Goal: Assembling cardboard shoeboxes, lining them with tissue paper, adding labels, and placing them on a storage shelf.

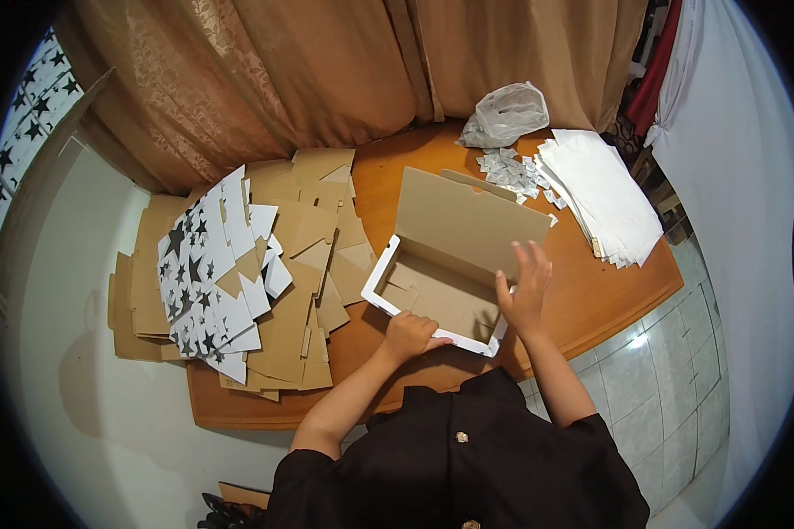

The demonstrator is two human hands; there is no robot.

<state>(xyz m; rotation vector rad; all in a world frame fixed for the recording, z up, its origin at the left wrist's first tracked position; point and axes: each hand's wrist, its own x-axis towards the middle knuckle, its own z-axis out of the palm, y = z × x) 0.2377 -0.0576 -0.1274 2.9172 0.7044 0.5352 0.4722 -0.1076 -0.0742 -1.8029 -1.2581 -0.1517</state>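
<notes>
From my distant place, I look down at the rectangular cardboard box, brown inside and with white rim [441, 301], which sits at the middle of the orange-brown wooden tabletop [591, 309]. My left hand [410, 336], at about seven o'clock of the box, is clamped on its near wall. My right hand [526, 286], at three o'clock, has its fingers apart; I cannot tell if it touches the box.

I judge the shaping nearly done: the walls stand, but the lid [450, 216] is raised toward twelve o'clock, not yet closed. I see no contents inside. At nine o'clock, many flat brown cardboard blanks [295, 238] and white blanks with black stars [207, 273] remain unfolded. Small silvery sachets [510, 172] lie loose at one o'clock, and white paper sheets [600, 198] at two.
</notes>
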